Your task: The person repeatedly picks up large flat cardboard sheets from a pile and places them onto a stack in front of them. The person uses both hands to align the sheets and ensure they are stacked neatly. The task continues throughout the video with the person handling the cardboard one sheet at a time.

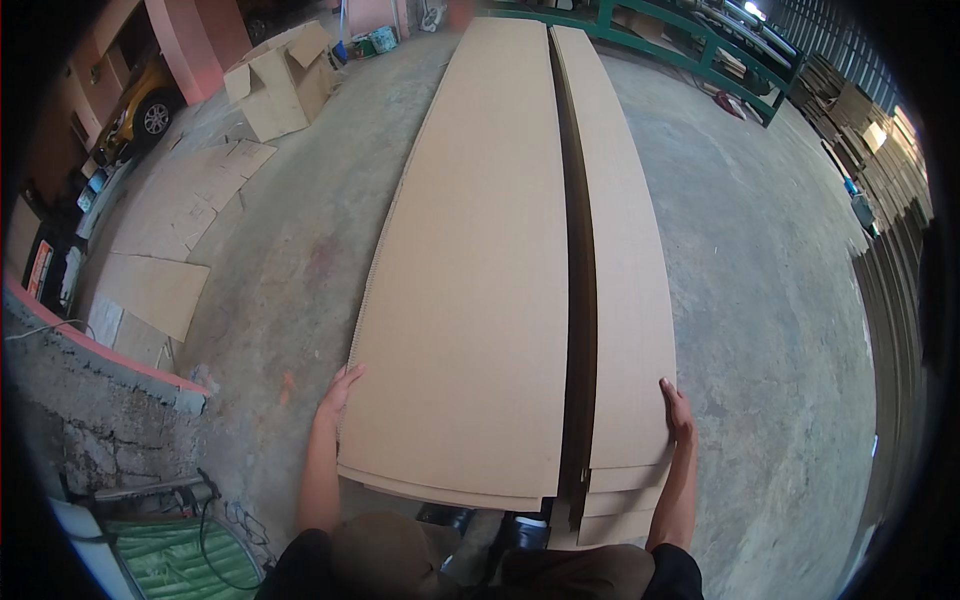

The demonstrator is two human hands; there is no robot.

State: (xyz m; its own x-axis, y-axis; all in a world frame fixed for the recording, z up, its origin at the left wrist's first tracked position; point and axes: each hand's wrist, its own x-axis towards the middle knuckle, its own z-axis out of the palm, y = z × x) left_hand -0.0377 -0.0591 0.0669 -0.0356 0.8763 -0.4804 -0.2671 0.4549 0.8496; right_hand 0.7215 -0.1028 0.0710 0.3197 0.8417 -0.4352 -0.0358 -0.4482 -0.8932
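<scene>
Two long stacks of brown cardboard sheets stretch away from me, side by side, with a dark narrow gap between them. The wide cardboard stack (475,260) is on the left and shows a ragged layered edge. On the right lies the narrow cardboard stack (628,260), its sheets stepped unevenly at the near end. My left hand (340,393) holds the left side of the wide stack near its front. At about the same distance, my right hand (679,408) grips the right side of the narrow stack, thumb at the top edge. The fingers along both sides are partly hidden.
Flattened cardboard (165,225) and an open carton (280,85) lie on the concrete floor at left, near a parked yellow car (150,110). A green metal frame (690,55) crosses the far end. More stacked sheets (905,300) line the right. A low wall (110,400) stands near left.
</scene>
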